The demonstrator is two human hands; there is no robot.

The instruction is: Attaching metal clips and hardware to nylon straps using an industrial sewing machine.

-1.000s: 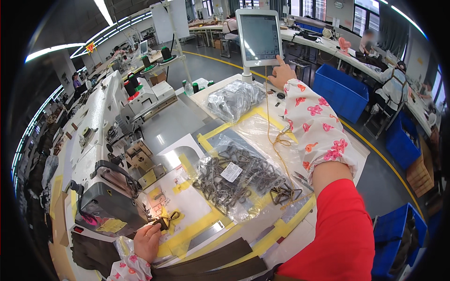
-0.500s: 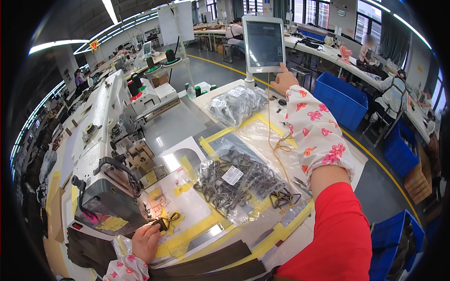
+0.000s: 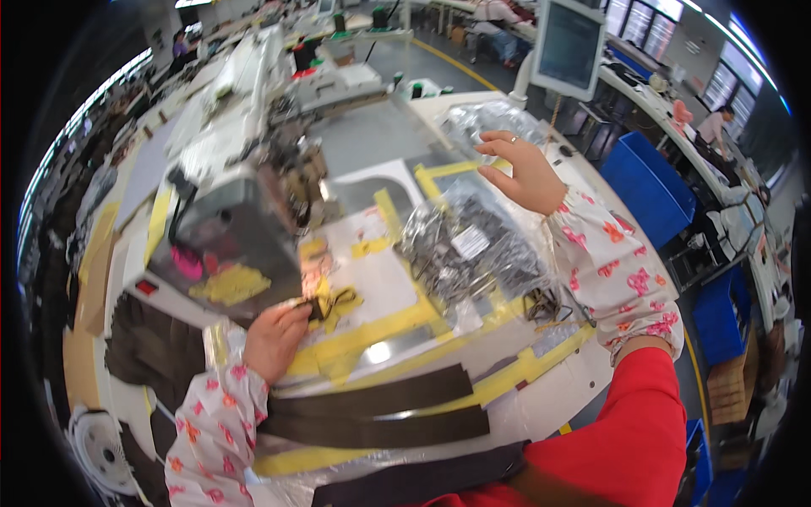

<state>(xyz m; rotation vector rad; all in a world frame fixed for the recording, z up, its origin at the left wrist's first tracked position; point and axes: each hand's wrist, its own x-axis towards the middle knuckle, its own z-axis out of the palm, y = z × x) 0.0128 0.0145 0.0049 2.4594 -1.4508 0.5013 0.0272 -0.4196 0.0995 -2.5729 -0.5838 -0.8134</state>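
Observation:
At the sewing machine's head (image 3: 232, 241), my left hand (image 3: 279, 342) pinches a short dark strap tab (image 3: 317, 309). A metal ring (image 3: 345, 297) sticks out from the tab over the taped worktop. My right hand (image 3: 528, 173) hovers above the bench with its fingers apart, holding nothing. Below it lies a clear plastic bag of metal rings (image 3: 498, 253) with a white label (image 3: 470, 242). The tablet-like screen (image 3: 568, 49) stands on a post beyond the right hand, apart from it.
Two dark fabric strips (image 3: 372, 427) lie along the near edge. Another clear bag (image 3: 490, 121) rests near the screen post. Several loose rings (image 3: 541, 306) sit beside the big bag. A blue bin (image 3: 646, 190) stands on the floor at right; a white fan (image 3: 101, 452) is at lower left.
My right hand has left the screen and come back over the bench. The view has shifted downward. My left hand keeps its pinch on the strap tab by the machine.

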